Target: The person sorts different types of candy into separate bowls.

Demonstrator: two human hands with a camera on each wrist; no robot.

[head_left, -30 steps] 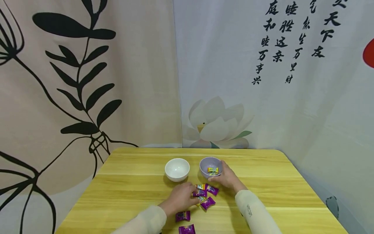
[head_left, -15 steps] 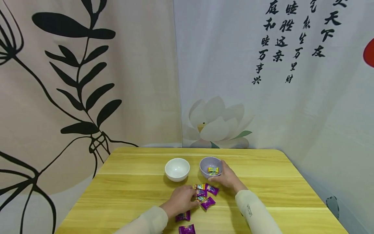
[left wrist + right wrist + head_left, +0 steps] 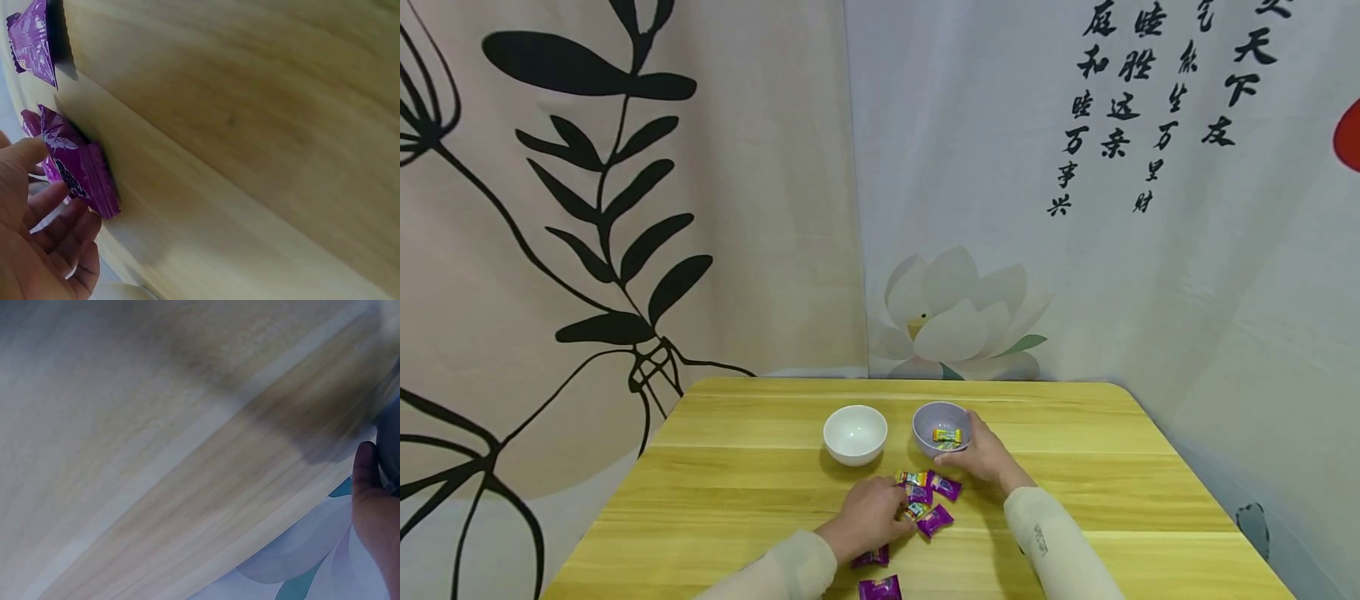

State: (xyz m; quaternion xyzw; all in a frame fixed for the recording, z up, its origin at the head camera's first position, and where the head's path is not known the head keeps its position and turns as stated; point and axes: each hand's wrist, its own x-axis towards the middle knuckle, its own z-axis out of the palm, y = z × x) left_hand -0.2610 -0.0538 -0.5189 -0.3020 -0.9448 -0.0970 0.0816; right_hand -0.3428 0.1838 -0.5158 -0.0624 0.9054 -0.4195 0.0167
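In the head view, my left hand (image 3: 871, 515) is at a small cluster of wrapped candies, thumb and fingertips closing on a yellow-wrapped candy (image 3: 915, 510). Purple-wrapped candies lie around it, one of them (image 3: 935, 522) just to the right of the thumb. The left wrist view has a purple candy (image 3: 78, 169) right at the fingers, partly covering the thumb tip. My right hand (image 3: 988, 458) grips the right side of a lavender bowl (image 3: 922, 435), in which yellow-wrapped candies (image 3: 947, 436) lie. The right wrist view catches only the thumb and the bowl's dark edge.
A white bowl (image 3: 854, 450) stands left of the lavender one. Two purple candies, one (image 3: 880, 588) nearest the front, lie below the left hand on the wooden table (image 3: 1112, 500). A printed cloth (image 3: 775, 208) hangs behind the table's far edge.
My left hand has shifted slightly right and toward me over the cluster, and the yellow-wrapped candy at its fingertips has moved a little. The right hand and both bowls have stayed put.
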